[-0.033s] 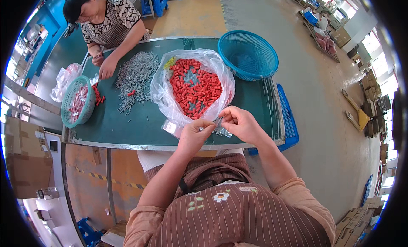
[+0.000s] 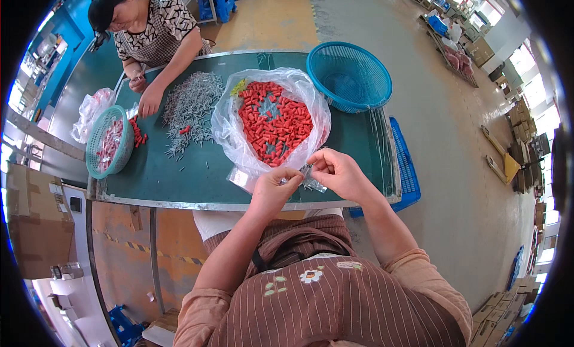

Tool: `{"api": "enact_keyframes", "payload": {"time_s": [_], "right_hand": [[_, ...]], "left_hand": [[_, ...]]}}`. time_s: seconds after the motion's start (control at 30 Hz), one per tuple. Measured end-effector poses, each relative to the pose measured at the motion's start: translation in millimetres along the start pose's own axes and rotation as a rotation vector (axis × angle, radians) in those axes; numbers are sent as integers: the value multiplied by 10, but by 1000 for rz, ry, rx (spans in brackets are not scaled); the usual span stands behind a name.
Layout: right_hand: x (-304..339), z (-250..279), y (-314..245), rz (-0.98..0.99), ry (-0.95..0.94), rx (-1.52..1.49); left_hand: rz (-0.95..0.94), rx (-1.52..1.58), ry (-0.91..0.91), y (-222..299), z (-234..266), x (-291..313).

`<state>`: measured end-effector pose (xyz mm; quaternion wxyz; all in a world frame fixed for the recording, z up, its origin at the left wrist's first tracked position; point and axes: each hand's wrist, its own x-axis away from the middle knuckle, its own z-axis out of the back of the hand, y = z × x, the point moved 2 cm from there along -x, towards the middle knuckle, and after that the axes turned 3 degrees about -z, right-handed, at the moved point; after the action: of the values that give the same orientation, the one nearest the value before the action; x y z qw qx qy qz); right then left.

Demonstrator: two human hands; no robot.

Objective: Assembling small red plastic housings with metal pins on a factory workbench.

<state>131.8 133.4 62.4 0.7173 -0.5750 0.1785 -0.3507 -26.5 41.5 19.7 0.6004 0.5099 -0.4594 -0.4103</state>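
At the table's near edge, my left hand [image 2: 274, 191] is closed in a pinch at a small clear plastic bag [image 2: 306, 172]. Just to its right, my right hand [image 2: 341, 175] has thumb and forefinger pressed together beside the same plastic; what they hold is too small to make out. Grey screws and flat clear packets [image 2: 315, 184] lie beneath my hands, partly hidden by them. Right beyond my fingers, a large clear bag [image 2: 224, 123] with its mouth rolled open holds many red plastic plugs [image 2: 281, 129].
A blue basket [image 2: 350, 99] stands at the table's far right corner. Left of the big bag lies a heap of grey screws [image 2: 191, 108]. A co-worker's hand [image 2: 150, 101] rests near loose red plugs and a green basket [image 2: 122, 156] of packed bags. A blue crate [image 2: 406, 167] sits beyond the right edge.
The co-worker's hand on the table has shifted slightly toward me. My own hands look the same.
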Motion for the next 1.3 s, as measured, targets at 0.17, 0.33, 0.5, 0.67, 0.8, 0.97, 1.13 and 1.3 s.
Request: {"api": "enact_keyframes", "payload": {"time_s": [0.17, 0.33, 0.5, 0.67, 0.8, 0.97, 1.13, 1.3], "right_hand": [[36, -47, -78, 297, 353, 372], [170, -129, -160, 450, 442, 574], [115, -233, -7, 78, 197, 257], [78, -240, 54, 74, 127, 257], [113, -240, 127, 8, 147, 205], [179, -296, 187, 7, 163, 146], [205, -420, 65, 229, 89, 252], [-156, -330, 70, 175, -83, 291]], "left_hand": [[116, 85, 33, 1, -14, 28], [225, 360, 80, -110, -48, 44], [-19, 15, 78, -69, -107, 38], [45, -68, 79, -42, -88, 97], [-2, 115, 72, -281, -188, 81], [258, 516, 93, -230, -189, 177], [165, 449, 127, -308, -258, 179], [19, 159, 160, -579, -5, 139]]}}
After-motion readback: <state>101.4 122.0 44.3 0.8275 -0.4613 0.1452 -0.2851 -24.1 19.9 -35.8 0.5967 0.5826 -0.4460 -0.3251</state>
